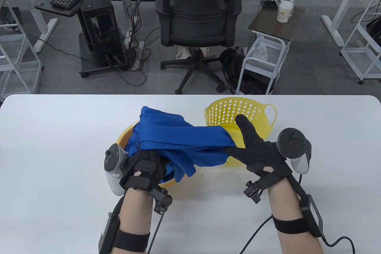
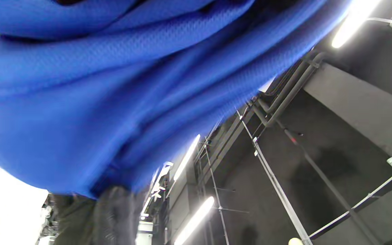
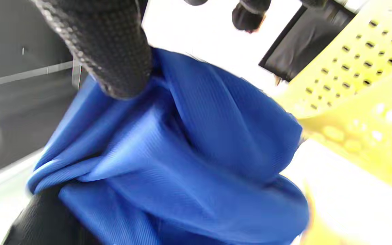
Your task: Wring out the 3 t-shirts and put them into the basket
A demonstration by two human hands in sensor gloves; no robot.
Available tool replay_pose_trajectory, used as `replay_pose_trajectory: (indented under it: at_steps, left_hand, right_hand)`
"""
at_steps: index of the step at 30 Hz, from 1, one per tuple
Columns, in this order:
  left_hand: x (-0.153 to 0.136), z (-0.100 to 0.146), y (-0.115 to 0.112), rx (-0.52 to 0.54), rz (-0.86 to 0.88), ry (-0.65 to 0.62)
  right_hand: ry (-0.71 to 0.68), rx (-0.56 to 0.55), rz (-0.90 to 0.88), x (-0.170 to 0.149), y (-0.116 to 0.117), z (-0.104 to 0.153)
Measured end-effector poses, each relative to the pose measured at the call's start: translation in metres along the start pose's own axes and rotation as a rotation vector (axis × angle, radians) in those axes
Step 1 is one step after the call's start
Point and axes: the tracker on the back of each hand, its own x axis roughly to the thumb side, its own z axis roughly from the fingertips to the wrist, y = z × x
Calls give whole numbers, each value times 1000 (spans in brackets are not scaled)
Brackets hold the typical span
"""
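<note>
Work looks early. The perforated yellow plastic basket with loop handles (image 1: 253,111) shows only bare yellow wall and floor where it can be seen; no shirt lies in the visible part, though its near side is hidden behind cloth and glove. One bright blue mesh-knit t-shirt (image 1: 178,138) is in hand, stretched as a loose band between the two grips. The other two shirts are not plainly seen; the round yellow plastic basin (image 1: 126,135) under the left grip holds more blue cloth, whether further shirts or the tail of this one cannot be told. Judged step: first shirt being wrung, none yet delivered. Left hand (image 1: 143,167) is clenched round the shirt's near end, fingers buried under the fabric, above the basin's near rim. Right hand (image 1: 259,152) pinches the other end between thumb and curled fingers, with the forefinger stretched out straight toward the basket just beyond it; the right wrist view shows a gloved finger (image 3: 111,51) pressed into the bunched cloth (image 3: 182,153) with the basket wall (image 3: 359,75) close beside. The shirt hangs clear of the white bench (image 1: 59,146), gathered into long folds, not yet tightly roped; a loose flap droops near the left grip. The left wrist view, blurred, shows the cloth (image 2: 114,85) in smooth ridges with a fine mesh weave. No drips visible; wetness cannot be told.
</note>
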Motion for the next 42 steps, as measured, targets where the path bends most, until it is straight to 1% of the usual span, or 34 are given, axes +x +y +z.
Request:
replay_pose_trajectory:
  at_steps: [2,3,4,5,6,7,8,9,10,11,12,14,15,16,17,18,20,21,23,25,26,27,28,29,30,31,32,33,34,36,38,40,42]
  left_hand:
    - [0,2,-1,0,33,-7]
    - [-1,2,-3,-7,32,-8]
    - [-1,2,-8,-23,32,-8]
    - [-2,1,-15,-55,43,-23]
    - [-2,1,-22,-87,60,-32]
    - [-3,1,-31,-147,105,-47]
    - [-3,1,-42,-217,162,-44]
    - [-3,3,-50,-263,210,-23]
    - [-3,5,-53,-254,208,-24]
    - [-2,5,-55,-221,179,-67]
    - [-1,5,-56,-222,169,-88]
    - [0,7,-58,-270,236,-78]
    - [1,7,-60,-279,275,-96]
    - [2,8,-61,-286,295,-104]
    - [4,9,-63,-304,323,-123]
    - [6,9,-64,-308,329,-136]
    - [11,10,-62,-299,303,-182]
    - [12,10,-58,-277,290,-203]
    - [9,8,-50,-225,248,-205]
    - [-1,3,-42,-162,165,-124]
    - [-11,-2,-40,-148,64,-61]
    - [-22,-7,-40,-154,-70,-1]
    - [-29,-11,-40,-162,-162,44]
    - [-37,-15,-40,-185,-289,124]
    - [-42,-16,-39,-208,-363,181]
    - [-44,-17,-35,-254,-457,262]
    - [-44,-18,-33,-281,-495,305]
    - [-40,-17,-30,-306,-526,346]
    - [-36,-15,-28,-304,-515,343]
    - [-26,-11,-29,-280,-411,293]
    - [-19,-5,-37,-287,-256,256]
    - [-19,-3,-48,-356,-142,278]
    - [-28,-4,-54,-433,-77,310]
  right_hand:
    - [-50,74,-53,8,20,-4]
    - [-59,95,-59,10,30,-5]
    - [-57,132,-45,12,44,-8]
    - [-46,174,-6,13,61,-11]
    - [-34,194,23,12,72,-14]
    - [-24,199,60,10,85,-16]
    - [-46,165,70,7,96,-18]
    - [-71,79,45,4,102,-19]
    - [-83,2,11,3,103,-18]
    - [-127,-94,-42,0,103,-17]
    - [-149,-135,-70,-1,103,-17]
    - [-181,-146,-117,-3,100,-17]
    - [-226,-186,-186,-4,97,-18]
    - [-254,-193,-239,-5,94,-19]
    - [-286,-204,-331,-5,91,-19]
    - [-291,-223,-365,-4,88,-19]
    - [-329,-282,-344,0,75,-16]
    - [-341,-314,-348,2,64,-14]
    - [-364,-406,-415,4,43,-7]
    - [-353,-464,-491,2,25,-1]
    - [-344,-496,-564,0,16,2]
    - [-327,-506,-628,-3,10,4]
    - [-308,-503,-669,-6,6,5]
    - [-278,-502,-721,-10,-1,7]
    - [-267,-497,-731,-12,-5,7]
    - [-246,-508,-709,-16,-11,10]
    - [-231,-528,-676,-18,-16,11]
    - [-226,-541,-606,-19,-22,13]
    - [-228,-543,-546,-19,-26,15]
    - [-253,-545,-454,-15,-29,16]
    - [-310,-510,-358,-6,-26,16]
    - [-393,-429,-271,8,-14,15]
    - [-510,-320,-263,24,2,13]
